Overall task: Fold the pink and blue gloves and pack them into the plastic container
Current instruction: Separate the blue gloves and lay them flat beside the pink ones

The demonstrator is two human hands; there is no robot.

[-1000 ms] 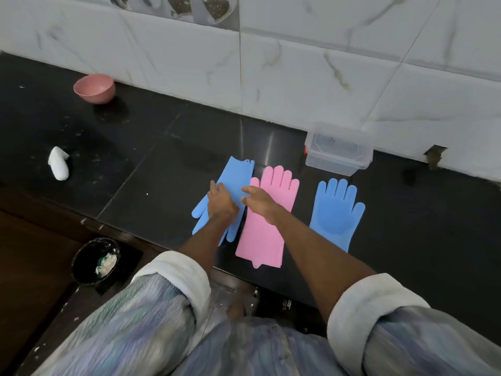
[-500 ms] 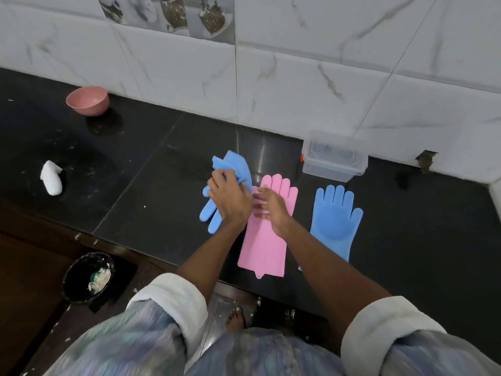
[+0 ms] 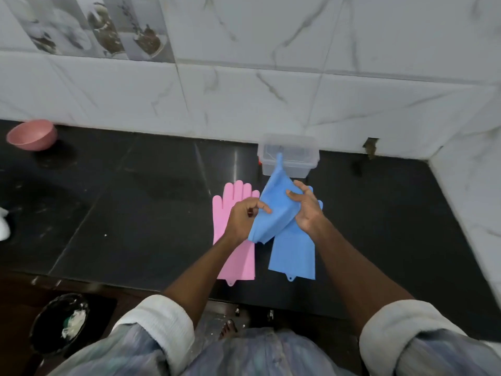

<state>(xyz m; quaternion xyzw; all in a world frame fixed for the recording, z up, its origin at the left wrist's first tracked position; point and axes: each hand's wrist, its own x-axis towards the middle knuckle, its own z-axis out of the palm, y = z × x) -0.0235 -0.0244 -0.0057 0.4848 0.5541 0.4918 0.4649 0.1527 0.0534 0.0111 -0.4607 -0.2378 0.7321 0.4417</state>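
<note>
Blue glove [image 3: 273,210] up off the counter at centre frame, pinched between both hands, one tip poking up in front of the plastic container [image 3: 288,157]. Limp and floppy by the look of it, sagging at the lower edge: soft silicone most likely, light, probably grippy rather than slick, nothing fragile. Left hand [image 3: 244,221] closed on its left edge, right hand [image 3: 307,210] clamped on the right side, thumb across the front. Best taken at cuff and fingertips to bring end to end; likely to spring open unless pressed flat. Just beneath, second blue glove [image 3: 294,256] flat on the black countertop [image 3: 135,213]; beside it to the left, pink glove [image 3: 233,256] flat too. Container behind, against the tiled wall, open-topped and seemingly empty. Pink bowl [image 3: 32,134] far upper left.
</note>
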